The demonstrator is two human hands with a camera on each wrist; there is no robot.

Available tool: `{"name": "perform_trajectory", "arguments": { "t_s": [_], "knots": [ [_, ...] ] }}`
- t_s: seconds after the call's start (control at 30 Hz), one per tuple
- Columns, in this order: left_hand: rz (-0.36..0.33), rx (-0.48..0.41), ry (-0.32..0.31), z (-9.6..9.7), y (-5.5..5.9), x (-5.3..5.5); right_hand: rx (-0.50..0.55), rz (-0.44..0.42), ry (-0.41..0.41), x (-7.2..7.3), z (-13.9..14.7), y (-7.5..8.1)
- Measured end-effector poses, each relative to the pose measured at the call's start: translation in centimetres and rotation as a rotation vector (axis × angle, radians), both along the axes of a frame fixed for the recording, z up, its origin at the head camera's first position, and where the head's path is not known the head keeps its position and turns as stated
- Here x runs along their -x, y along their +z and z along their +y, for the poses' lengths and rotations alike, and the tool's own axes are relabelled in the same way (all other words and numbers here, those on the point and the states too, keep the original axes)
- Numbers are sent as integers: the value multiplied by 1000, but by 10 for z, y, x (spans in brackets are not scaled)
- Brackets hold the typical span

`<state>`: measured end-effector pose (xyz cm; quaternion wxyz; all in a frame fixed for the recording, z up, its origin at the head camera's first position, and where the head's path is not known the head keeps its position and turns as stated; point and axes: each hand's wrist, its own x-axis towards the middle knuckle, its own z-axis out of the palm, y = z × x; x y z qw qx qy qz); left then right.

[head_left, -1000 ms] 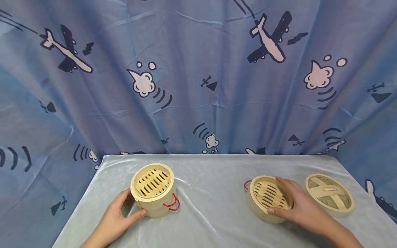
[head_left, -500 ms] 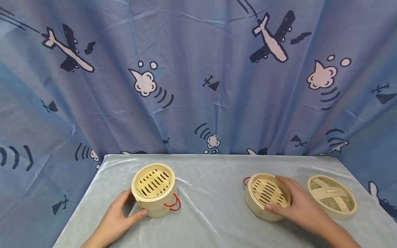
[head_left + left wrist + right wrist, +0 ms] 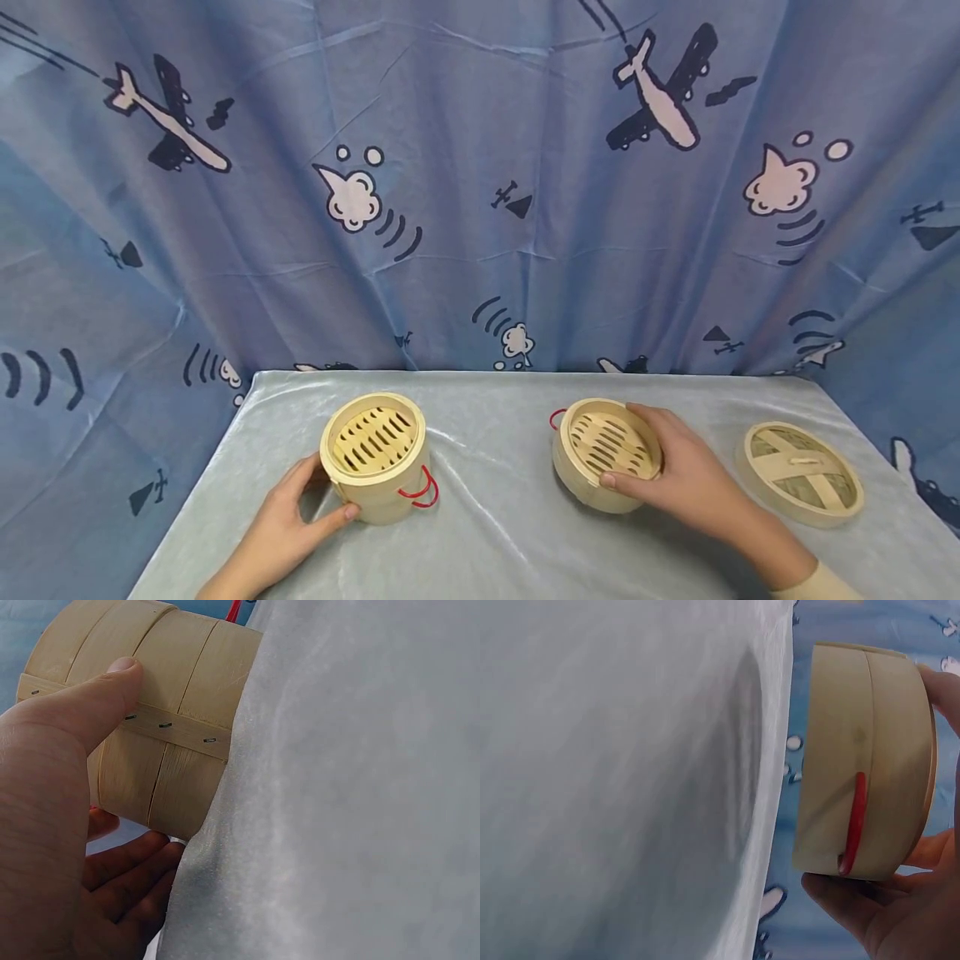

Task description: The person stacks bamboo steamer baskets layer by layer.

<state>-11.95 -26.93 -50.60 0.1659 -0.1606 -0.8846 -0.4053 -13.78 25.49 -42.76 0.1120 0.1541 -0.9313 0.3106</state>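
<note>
On the left of the table stands a stack of bamboo steamer baskets (image 3: 378, 500), slatted inside the top, with red cord loops on its right side. My left hand (image 3: 288, 521) holds it from the left. In the left wrist view the thumb (image 3: 112, 694) presses the wall; the other fingers lie partly hidden on the far side. My right hand (image 3: 675, 471) grips another bamboo steamer basket (image 3: 581, 479) by its right rim, tilted. The right wrist view shows this basket (image 3: 840, 750) held off the cloth, its red loop on the side.
A round bamboo lid (image 3: 798, 475) with crossed strips and a small handle lies at the right. A pale grey cloth covers the table (image 3: 480, 492). Behind and at both sides hangs a blue curtain (image 3: 450, 208) printed with airplanes.
My right hand has lifted the steamer basket and carried it left, away from the lid. The left hand and the stack have stayed in place.
</note>
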Motion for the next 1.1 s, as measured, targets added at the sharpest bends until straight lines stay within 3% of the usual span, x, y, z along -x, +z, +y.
{"name": "perform_trajectory", "arguments": {
  "t_s": [0.27,0.47,1.1],
  "knots": [
    [13,5,1,1,2,4,24,42,64,10,-34,6],
    [4,12,12,0,2,1,56,58,142,17,-59,7],
    [16,17,19,1,-1,0,117,100,224,18,-112,30]
  ]
}}
